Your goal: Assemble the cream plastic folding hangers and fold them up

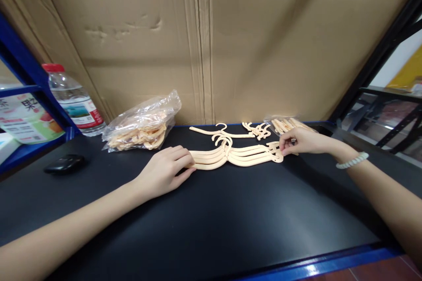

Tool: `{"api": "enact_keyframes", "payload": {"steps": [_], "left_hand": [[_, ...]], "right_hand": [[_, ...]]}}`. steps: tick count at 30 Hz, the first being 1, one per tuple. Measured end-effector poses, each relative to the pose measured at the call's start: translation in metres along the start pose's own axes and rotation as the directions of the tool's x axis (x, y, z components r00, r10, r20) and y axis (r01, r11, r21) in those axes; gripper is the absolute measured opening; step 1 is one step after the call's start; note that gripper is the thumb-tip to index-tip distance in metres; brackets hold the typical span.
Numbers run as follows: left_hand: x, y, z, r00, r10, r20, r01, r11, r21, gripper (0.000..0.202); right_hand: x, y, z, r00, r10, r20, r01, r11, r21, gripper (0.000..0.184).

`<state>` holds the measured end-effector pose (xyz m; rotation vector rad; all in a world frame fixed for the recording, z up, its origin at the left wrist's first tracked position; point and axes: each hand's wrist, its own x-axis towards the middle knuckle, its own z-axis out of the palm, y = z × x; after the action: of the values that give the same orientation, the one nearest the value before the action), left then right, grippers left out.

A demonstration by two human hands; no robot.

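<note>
Steadying a row of cream plastic hangers (245, 158) at the centre of the frame, the left hand (166, 169) is pinching the left ends between thumb and fingers, while the right hand (303, 140), its fingers narrowly curled, is meeting the notched right ends; whether it is gripping one cannot be told. Both hands appear to be aligning the row, the next move seemingly calling for level ends and untangled hooks. Just behind, another hanger (237, 135) is lying right of a clear plastic bag (141, 129) at centre left.
</note>
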<state>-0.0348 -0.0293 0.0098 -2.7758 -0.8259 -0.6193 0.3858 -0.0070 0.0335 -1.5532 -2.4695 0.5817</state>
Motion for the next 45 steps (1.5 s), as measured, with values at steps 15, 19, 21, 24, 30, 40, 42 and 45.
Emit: {"api": "enact_keyframes", "payload": {"steps": [15, 19, 21, 24, 30, 40, 42, 45], "left_hand": [[-0.002, 0.002, 0.002, 0.997, -0.065, -0.05, 0.063, 0.997, -0.034, 0.014], [-0.004, 0.001, 0.003, 0.997, -0.054, -0.06, 0.049, 0.996, -0.074, 0.016], [-0.004, 0.001, 0.003, 0.997, -0.046, -0.062, 0.041, 0.996, -0.079, 0.016], [-0.005, 0.0, 0.004, 0.997, -0.043, -0.062, 0.038, 0.995, -0.09, 0.016], [-0.004, 0.001, 0.002, 0.998, -0.029, -0.062, 0.022, 0.993, -0.116, 0.017], [-0.006, -0.001, 0.006, 0.992, -0.047, -0.116, 0.031, 0.99, -0.139, 0.013], [-0.006, -0.002, 0.007, 0.991, -0.051, -0.125, 0.032, 0.988, -0.148, 0.013], [-0.003, -0.001, 0.007, 0.989, -0.055, -0.135, 0.035, 0.988, -0.148, 0.012]], "right_hand": [[-0.002, -0.009, 0.0, 0.999, 0.001, -0.037, 0.001, 0.998, 0.063, 0.031], [0.002, -0.011, 0.003, 0.977, -0.022, -0.213, 0.037, 0.997, 0.066, 0.029], [0.006, -0.01, 0.006, 0.947, -0.001, -0.321, 0.01, 1.0, 0.026, 0.027], [0.011, -0.007, 0.012, 0.9, 0.026, -0.435, -0.043, 0.999, -0.03, 0.023], [0.02, 0.009, 0.02, 0.893, -0.108, -0.437, -0.007, 0.967, -0.253, 0.023], [0.039, 0.046, 0.024, 0.874, -0.331, -0.356, 0.125, 0.861, -0.493, 0.029], [0.041, 0.046, 0.022, 0.879, -0.334, -0.342, 0.137, 0.862, -0.489, 0.027], [0.042, 0.043, 0.02, 0.887, -0.332, -0.32, 0.155, 0.868, -0.472, 0.024]]}}
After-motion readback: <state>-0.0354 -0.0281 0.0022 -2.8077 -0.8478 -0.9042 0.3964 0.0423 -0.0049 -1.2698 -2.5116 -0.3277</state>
